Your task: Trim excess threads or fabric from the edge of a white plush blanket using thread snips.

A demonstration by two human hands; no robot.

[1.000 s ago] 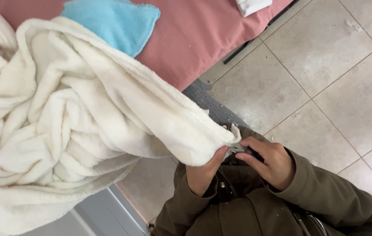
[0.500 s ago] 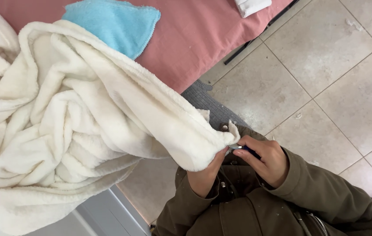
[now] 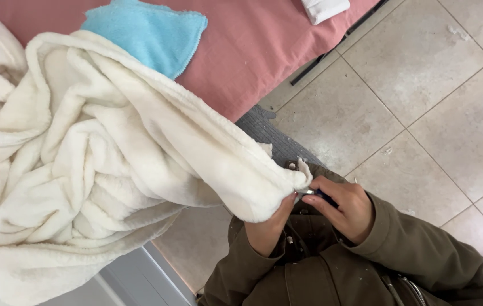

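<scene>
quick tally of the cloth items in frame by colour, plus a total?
Cream: 1, the fleece blanket, its corner gripped by the left hand
Light blue: 1, the cloth on the pink bed
White: 1, the folded piece at the top edge
Grey: 1, the mat on the floor tiles
Total: 4

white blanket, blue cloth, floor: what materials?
White blanket: looks like plush fleece, soft matte pile in thick rounded folds. Blue cloth: probably terry or microfibre, with a nubby surface and stitched wavy edge. Floor: beige tiles, likely ceramic or stone, faint sheen, with visible grout lines.
</scene>
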